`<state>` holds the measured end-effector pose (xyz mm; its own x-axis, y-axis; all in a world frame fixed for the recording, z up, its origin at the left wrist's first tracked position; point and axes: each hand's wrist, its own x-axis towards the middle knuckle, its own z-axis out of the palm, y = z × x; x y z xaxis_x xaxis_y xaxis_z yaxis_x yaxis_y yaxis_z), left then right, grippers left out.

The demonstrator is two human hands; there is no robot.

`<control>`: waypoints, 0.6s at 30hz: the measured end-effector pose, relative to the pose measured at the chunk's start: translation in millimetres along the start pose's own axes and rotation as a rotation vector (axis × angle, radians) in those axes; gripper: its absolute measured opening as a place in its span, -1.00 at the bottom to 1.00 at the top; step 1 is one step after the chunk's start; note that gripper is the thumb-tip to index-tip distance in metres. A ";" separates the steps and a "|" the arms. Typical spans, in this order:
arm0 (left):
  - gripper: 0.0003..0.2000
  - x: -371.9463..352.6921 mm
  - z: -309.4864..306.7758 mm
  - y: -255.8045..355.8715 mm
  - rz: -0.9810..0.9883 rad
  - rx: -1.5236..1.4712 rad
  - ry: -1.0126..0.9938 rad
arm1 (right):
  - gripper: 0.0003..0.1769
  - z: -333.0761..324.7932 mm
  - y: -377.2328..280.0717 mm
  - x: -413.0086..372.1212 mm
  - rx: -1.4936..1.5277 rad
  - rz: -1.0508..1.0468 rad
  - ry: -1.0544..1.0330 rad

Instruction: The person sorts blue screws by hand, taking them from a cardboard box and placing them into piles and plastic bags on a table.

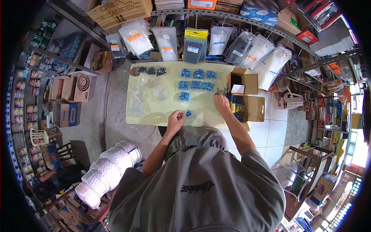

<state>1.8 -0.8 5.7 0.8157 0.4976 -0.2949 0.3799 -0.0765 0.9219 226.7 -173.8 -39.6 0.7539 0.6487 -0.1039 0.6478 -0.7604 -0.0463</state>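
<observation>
Near the front edge of the pale yellow table (166, 110), my left hand (177, 119) pinches a small clear bag (188, 114) with a few blue pieces in it. My right hand (221, 102) is at the right side, its fingers closed over small dark blue pieces beside an open cardboard box (255, 108) that holds more blue pieces. Several filled bags of blue pieces (196, 84) lie in rows at the middle. Empty clear bags (137, 103) are spread on the left, with another clear pile (159, 92) beside them.
A second open box (250, 83) stands at the back right, with a white card in it. Dark round items (150, 70) lie at the back left. Packs of cable ties (195, 45) hang behind the table. A wrapped white roll (108, 170) is at the lower left.
</observation>
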 end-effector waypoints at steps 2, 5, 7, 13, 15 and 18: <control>-0.82 -0.7 -0.4 3.0 -0.007 0.017 -0.001 | -0.90 -0.2 1.3 0.7 -0.019 -0.002 0.028; -0.82 -0.1 -0.3 3.7 -0.021 0.032 -0.005 | -0.90 1.5 6.1 2.0 -0.034 -0.085 0.037; -0.84 0.0 0.5 3.6 -0.006 0.028 0.010 | -0.89 -8.6 5.7 -0.1 0.043 -0.091 0.036; -0.84 1.7 3.3 0.4 0.009 0.007 0.008 | -0.83 -20.2 11.0 1.0 0.327 0.032 -0.059; -0.83 1.9 1.8 0.4 0.008 0.008 0.002 | -0.83 -31.3 3.2 -0.6 0.483 -0.033 -0.043; -0.84 1.0 2.7 0.6 0.027 0.002 0.007 | -0.82 -52.4 -23.3 -12.3 0.728 -0.231 -0.045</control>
<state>4.0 -2.7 5.3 0.8229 0.5011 -0.2679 0.3582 -0.0915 0.9291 208.0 -162.4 14.8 0.5924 0.8040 -0.0517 0.5416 -0.4449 -0.7132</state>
